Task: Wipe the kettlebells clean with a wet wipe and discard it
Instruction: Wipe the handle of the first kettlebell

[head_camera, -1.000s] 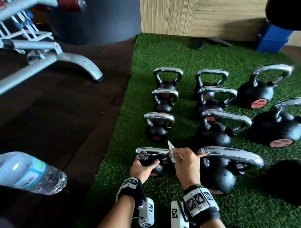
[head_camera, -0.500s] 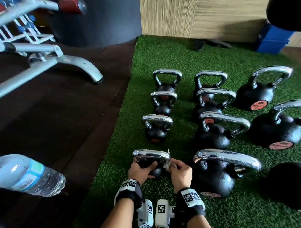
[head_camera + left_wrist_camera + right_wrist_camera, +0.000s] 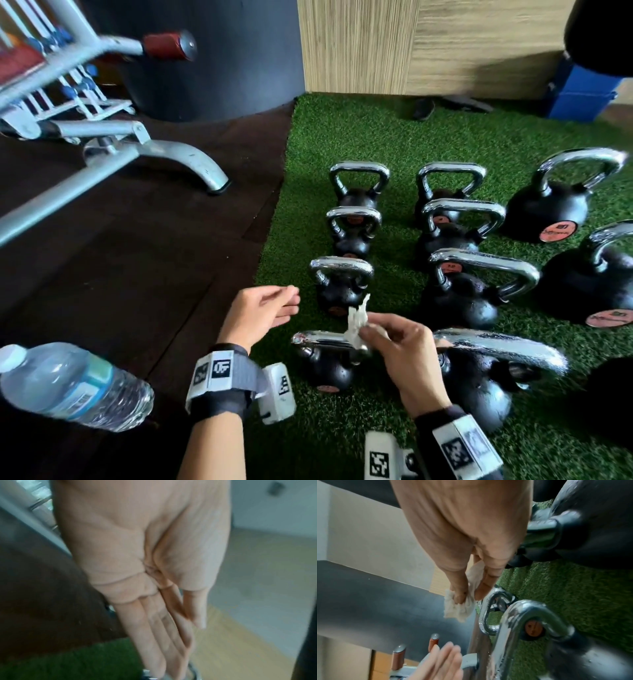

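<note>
Right hand (image 3: pixel 404 356) pinches the wipe (image 3: pixel 356 320) betw thumb and fingertips, held just above the chrome handle of the near-left kettlebell (image 3: pixel 329 363). From the head view I can't tell if wipe is touching that handle or clear of it. Left hand (image 3: pixel 260 310) is off the bells, fingers straight and relaxed, holding nothing, hovering to the left over the turf (image 3: pixel 376 144) edge.

Progress, my read: mid-job at best. Near-left handle and the big near-right handle (image 3: pixel 496 349) show droplets and a wet sheen, so prob wiped or being wiped. Bells farther back (image 3: pixel 359 185) look dry-ish, but can't say for sure. Lots of bells on the turf, so likely plenty left. Wipe not discarded, and no bin is identifiable in any view.

View diffs: head cam gives the full layout, three rows of bells, plus a water bottle (image 3: pixel 68 387) near-left and a bench frame (image 3: pixel 113 144) far-left. Right wrist cam shows the grip up close: wipe (image 3: pixel 462 605) crumpled, thumb and finger clamped on it, handle (image 3: pixel 527 616) right beside. Left wrist cam shows only the left hand (image 3: pixel 145 561), palm flat and bare, a sliver of chrome at bottom edge.
</note>
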